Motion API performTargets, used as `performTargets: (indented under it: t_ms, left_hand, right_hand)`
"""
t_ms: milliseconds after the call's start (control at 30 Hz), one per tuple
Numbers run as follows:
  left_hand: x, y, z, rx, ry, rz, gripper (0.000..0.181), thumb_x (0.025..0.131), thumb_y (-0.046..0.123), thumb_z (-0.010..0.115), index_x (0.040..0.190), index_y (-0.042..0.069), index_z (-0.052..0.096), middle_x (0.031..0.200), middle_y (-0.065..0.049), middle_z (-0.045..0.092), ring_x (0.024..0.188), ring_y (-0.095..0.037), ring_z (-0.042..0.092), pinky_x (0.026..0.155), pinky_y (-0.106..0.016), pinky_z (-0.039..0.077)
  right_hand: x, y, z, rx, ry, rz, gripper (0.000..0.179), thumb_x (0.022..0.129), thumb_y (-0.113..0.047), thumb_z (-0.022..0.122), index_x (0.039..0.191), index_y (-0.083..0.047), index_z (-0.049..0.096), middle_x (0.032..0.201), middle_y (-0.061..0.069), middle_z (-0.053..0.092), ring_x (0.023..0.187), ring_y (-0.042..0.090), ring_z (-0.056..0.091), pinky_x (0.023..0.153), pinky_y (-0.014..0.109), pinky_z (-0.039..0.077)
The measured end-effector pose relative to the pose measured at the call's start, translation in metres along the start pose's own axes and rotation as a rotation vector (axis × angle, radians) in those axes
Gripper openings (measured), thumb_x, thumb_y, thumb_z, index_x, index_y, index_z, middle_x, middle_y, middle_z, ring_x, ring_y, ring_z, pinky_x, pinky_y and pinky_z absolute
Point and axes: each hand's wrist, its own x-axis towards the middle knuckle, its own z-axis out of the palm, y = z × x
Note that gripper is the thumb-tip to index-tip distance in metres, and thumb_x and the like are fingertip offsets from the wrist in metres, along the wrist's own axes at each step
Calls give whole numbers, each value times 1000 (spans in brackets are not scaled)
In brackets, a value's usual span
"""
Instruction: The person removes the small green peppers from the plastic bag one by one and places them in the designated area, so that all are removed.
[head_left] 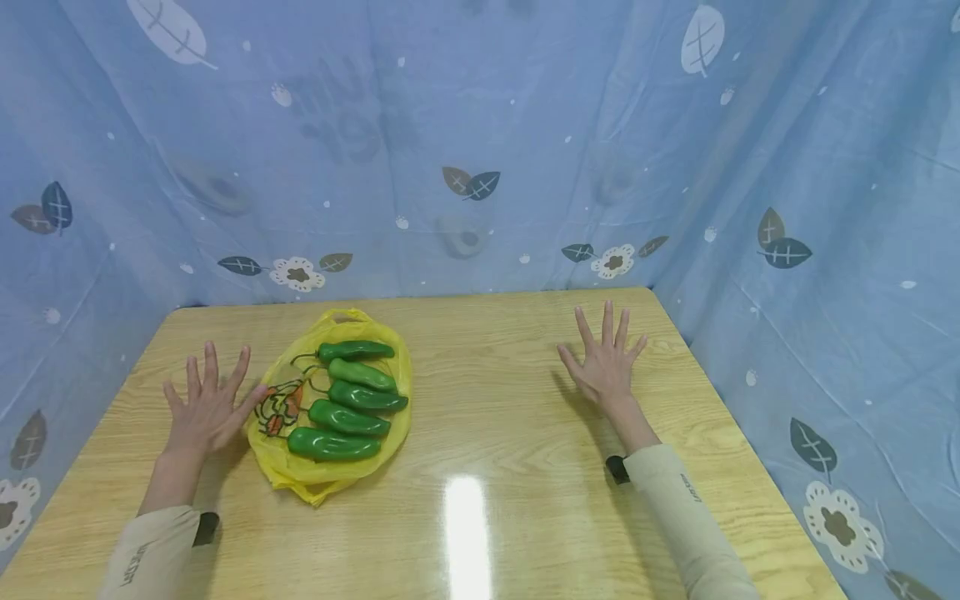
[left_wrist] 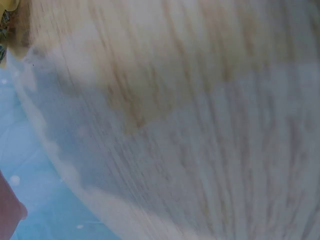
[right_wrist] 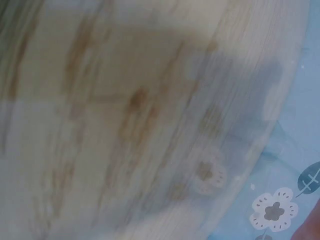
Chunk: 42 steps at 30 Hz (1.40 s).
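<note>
Several green peppers [head_left: 348,419] lie in a rough column on a flattened yellow plastic bag [head_left: 300,472], their stems pointing left. An orange and black print [head_left: 279,408] shows on the bag's left part. My left hand [head_left: 204,414] is spread with straight fingers beside the bag, its thumb overlapping the bag's left edge in the head view; whether it touches cannot be told. Far to the right, my right hand [head_left: 606,367] is also spread, fingers apart, holding nothing. Only a bit of each hand enters the wrist views, at a lower corner.
The light wooden table [head_left: 510,400] carries a bright glare streak near its front. Blue curtains [head_left: 420,150] printed with leaves and flowers hang behind it and along both sides. Dark bands [head_left: 617,469] show under both beige sleeves [head_left: 686,517].
</note>
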Motion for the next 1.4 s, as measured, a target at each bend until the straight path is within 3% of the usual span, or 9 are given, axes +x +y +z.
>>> performTargets:
  t_ms: [433,500,567,733,867,1000,1167,1267,1400]
  left_hand:
    - [-7,-4,2,26,-19,-21,74,100,55,32,155,23,-5,149,-12,-35,133,-45,-30,93,-78,-16]
    - [-4,-2,-1,9,-46,-25,74,100,54,33,155,21,-4,150,-18,-31,134,-52,-24,93,-80,-12]
    - [-1,2,-5,-70,-109,-27,73,101,51,34,155,20,-4,151,-28,-23,133,-60,-12,94,-81,-4]
    - [8,13,-15,-319,-247,-3,67,103,38,41,155,11,8,147,-40,17,124,-62,31,96,-73,26]
    - [14,17,-16,-404,-256,86,55,102,23,48,148,-1,30,144,-37,30,121,-57,41,94,-65,39]
    - [18,19,-12,-449,-259,141,46,100,13,52,140,-7,42,141,-35,37,126,-55,36,96,-64,37]
    - [21,18,-9,-468,-268,130,47,99,9,52,138,-15,38,140,-37,35,127,-57,31,99,-65,33]
    - [22,17,-8,-472,-269,121,49,99,8,52,138,-17,36,141,-37,34,127,-57,30,99,-64,33]
    - [23,16,-6,-479,-251,138,48,98,5,54,137,-18,37,140,-38,35,127,-57,32,98,-63,36]
  right_hand:
    - [-3,0,8,-16,-19,14,75,94,-64,38,155,-28,16,158,13,-16,140,38,-23,99,78,-5]
    - [-3,1,8,-11,-33,16,76,94,-64,37,156,-28,13,157,14,-18,139,37,-25,99,77,-6]
    - [-1,0,6,-14,-54,20,76,94,-64,37,156,-27,12,157,14,-19,139,37,-26,99,78,-6]
    - [4,-9,-7,36,-173,23,76,96,-60,38,156,-20,12,156,21,-16,140,41,-22,100,77,-5]
    - [10,-22,-23,129,-353,17,79,97,-62,31,156,-17,7,155,27,-14,140,45,-19,103,75,-3]
    - [17,-37,-37,238,-503,-27,79,98,-62,26,156,-15,2,155,30,-10,139,49,-16,105,72,0]
    - [26,-54,-44,476,-565,-147,75,101,-55,30,155,-9,6,157,26,5,141,49,0,110,66,5]
    - [30,-59,-44,641,-590,-160,72,100,-55,33,156,-13,12,159,17,13,143,42,13,112,61,14]
    - [34,-65,-41,852,-619,-184,64,102,-46,37,154,-11,22,157,15,22,141,38,24,110,59,23]
